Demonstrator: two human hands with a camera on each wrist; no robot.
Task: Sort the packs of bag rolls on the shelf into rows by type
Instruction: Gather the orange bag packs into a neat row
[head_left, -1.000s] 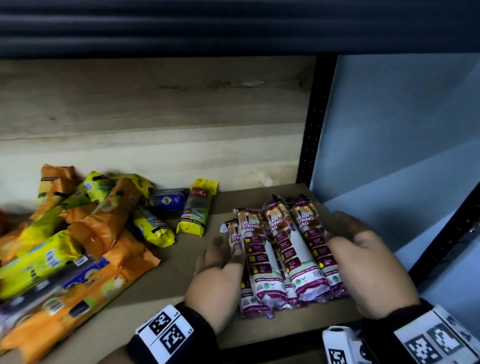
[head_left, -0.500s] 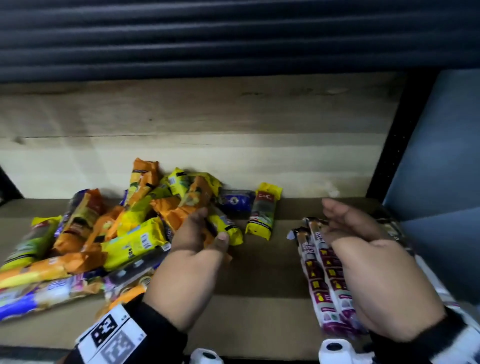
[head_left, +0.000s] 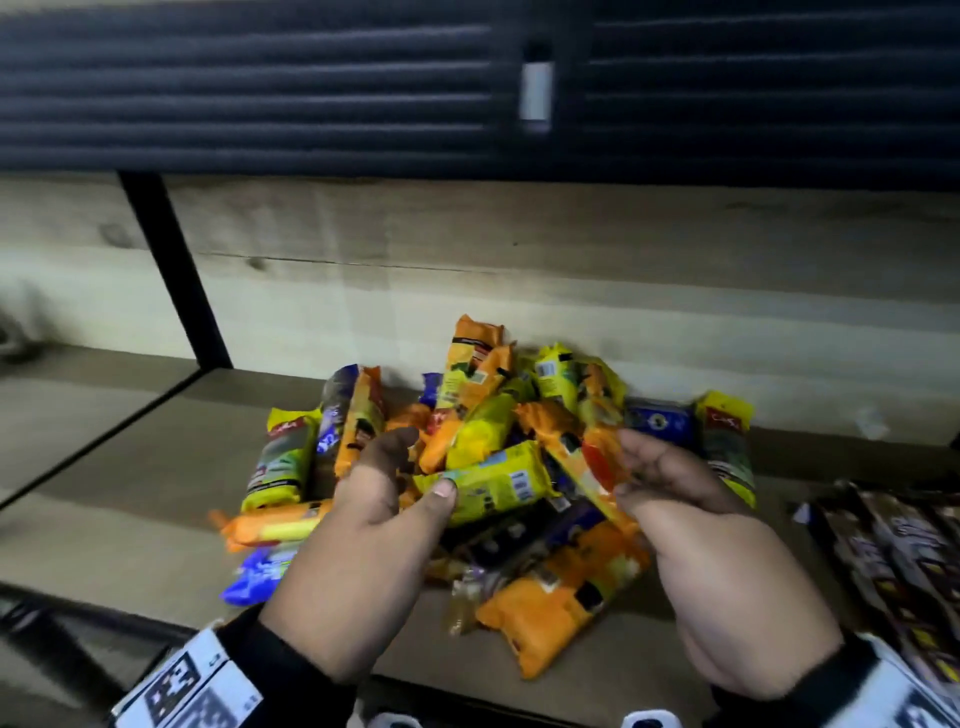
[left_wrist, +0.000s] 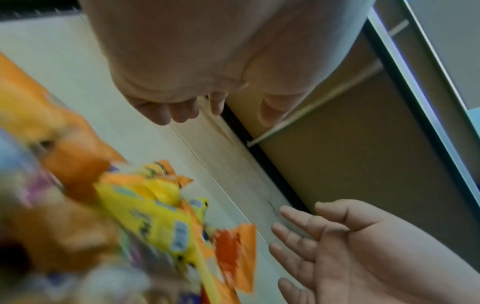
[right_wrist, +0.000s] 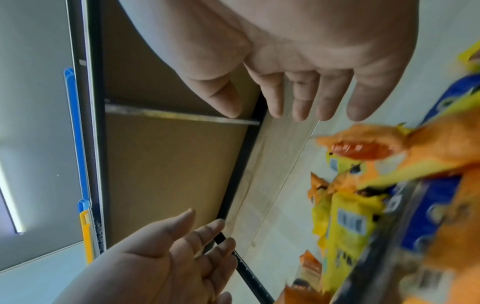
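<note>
A loose pile of bag-roll packs (head_left: 493, 415) in orange, yellow and blue lies in the middle of the shelf. My left hand (head_left: 415, 467) hovers over its left side with relaxed fingers, the thumb by a yellow pack (head_left: 498, 483). My right hand (head_left: 631, 467) hangs open over the right side, next to a long orange pack (head_left: 582, 452). Neither hand holds anything; the wrist views show the left hand (left_wrist: 194, 109) and right hand (right_wrist: 285, 107) empty above the blurred packs. A row of purple drawstring-bag packs (head_left: 904, 551) lies at the far right.
A blue pack (head_left: 660, 423) and a yellow-green pack (head_left: 727, 447) lie just right of the pile. A black upright post (head_left: 171, 270) stands at the back left. Bare shelf board (head_left: 130, 493) stretches left of the pile. A wooden wall (head_left: 571, 249) closes the back.
Both hands have left the purple packs and moved left over the mixed pile. The left went first, the right followed. The view has swung left with them.
</note>
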